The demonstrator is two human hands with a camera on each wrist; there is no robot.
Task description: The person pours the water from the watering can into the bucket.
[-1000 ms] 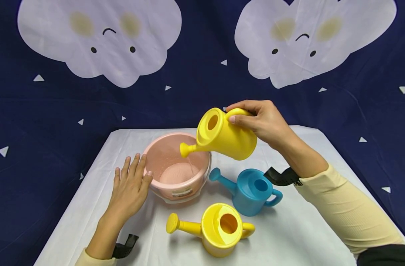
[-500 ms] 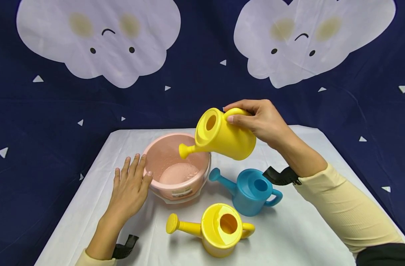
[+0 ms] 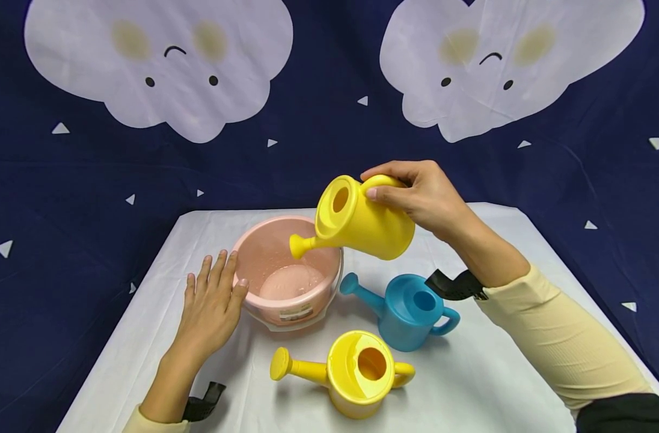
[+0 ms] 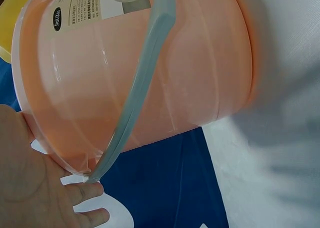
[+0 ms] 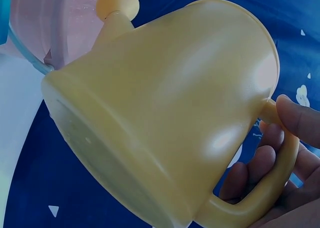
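A yellow watering can (image 3: 378, 225) hangs tilted in the air, its spout end over the pink bucket (image 3: 302, 297). My right hand (image 3: 429, 198) grips its handle, fingers curled through the loop, as the right wrist view shows on the can (image 5: 175, 102). No stream shows at the spout. The bucket has a wet-looking inside, a label and a grey handle (image 4: 145, 77). My left hand (image 3: 213, 304) lies against the bucket's left rim with fingers straight. In the left wrist view, the left hand's (image 4: 40, 183) fingers touch the rim.
A blue watering can (image 3: 407, 313) stands upright right of the bucket. Nearer the front is a second yellow watering can (image 3: 359, 373), its spout pointing left. All stand on a white-covered table (image 3: 486, 373). Behind hangs a dark blue cloth (image 3: 329, 72) with clouds.
The thin stream from the spout one second ago is gone. My right hand and the held can have shifted very slightly left. The left hand stays at the bucket.
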